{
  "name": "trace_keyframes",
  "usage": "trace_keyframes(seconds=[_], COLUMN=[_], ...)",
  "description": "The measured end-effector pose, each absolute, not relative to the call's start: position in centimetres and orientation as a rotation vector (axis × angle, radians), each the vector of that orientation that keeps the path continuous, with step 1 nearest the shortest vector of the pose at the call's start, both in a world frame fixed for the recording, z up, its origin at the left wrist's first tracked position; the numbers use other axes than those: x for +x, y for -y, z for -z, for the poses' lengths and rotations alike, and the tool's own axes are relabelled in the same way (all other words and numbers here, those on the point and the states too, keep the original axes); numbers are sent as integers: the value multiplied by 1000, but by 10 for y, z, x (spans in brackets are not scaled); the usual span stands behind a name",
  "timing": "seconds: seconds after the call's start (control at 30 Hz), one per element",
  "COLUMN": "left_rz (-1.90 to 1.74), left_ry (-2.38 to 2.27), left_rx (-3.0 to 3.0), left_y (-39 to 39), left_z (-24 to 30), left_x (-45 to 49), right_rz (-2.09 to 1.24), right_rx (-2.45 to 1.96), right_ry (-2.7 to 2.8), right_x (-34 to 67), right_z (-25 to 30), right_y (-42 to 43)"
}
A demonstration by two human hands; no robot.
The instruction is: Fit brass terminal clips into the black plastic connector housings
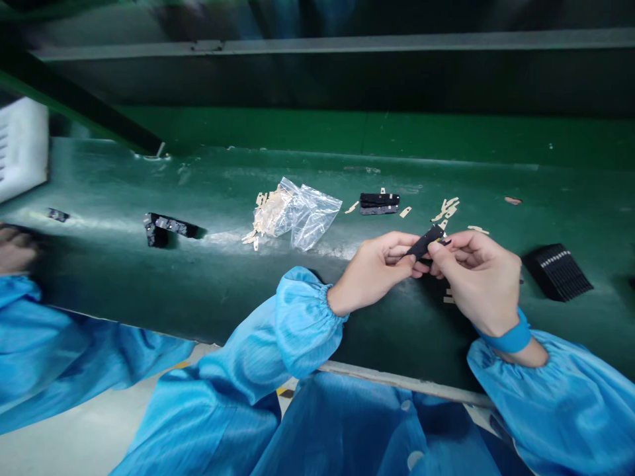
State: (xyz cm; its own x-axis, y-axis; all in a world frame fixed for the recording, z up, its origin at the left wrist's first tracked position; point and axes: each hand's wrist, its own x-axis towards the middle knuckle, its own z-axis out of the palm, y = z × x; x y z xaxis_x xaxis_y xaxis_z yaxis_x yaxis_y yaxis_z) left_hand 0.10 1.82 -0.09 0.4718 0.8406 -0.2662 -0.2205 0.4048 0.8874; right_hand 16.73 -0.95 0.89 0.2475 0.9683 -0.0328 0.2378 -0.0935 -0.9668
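A slim black plastic part (pixel 423 243) is held above the green bench between both of my hands. My left hand (pixel 374 268) grips its near end, thumb on top and fingers beneath. At the far end, the thumb and fingers of my right hand (pixel 479 274) pinch the part's edge, where a small yellowish spot shows. Whether a separate small piece sits in that pinch is hidden by the fingers. Just beyond lie several loose cream-coloured flat pieces (pixel 446 209). Two or so similar black parts (pixel 380 203) rest behind my left hand.
A clear plastic bag (pixel 315 215) lies beside a heap of cream pieces (pixel 265 215). A row of black parts (pixel 558 271) stands at right. More black parts (pixel 171 228) sit left. A co-worker's hand (pixel 17 250) and a white crate (pixel 24 149) are at far left, near a slanted post (pixel 84 99).
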Motion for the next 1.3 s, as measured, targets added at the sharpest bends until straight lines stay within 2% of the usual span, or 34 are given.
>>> trace_keyframes(seconds=[0.5,1.1,1.3], left_rz=[-762,-760,-777], left_ry=[-795,-820,-803], left_rx=[860,910,921], left_y=[-18,-17,-16], left_z=[-2,0,-1], left_x=[1,1,2], right_rz=[-1037,-974,-854], right_rx=[-1500,-1553,-1556], right_ry=[1143,1165,1242], right_x=[173,168,170], right_z=[-9,-11,-6], right_y=[8,8,10])
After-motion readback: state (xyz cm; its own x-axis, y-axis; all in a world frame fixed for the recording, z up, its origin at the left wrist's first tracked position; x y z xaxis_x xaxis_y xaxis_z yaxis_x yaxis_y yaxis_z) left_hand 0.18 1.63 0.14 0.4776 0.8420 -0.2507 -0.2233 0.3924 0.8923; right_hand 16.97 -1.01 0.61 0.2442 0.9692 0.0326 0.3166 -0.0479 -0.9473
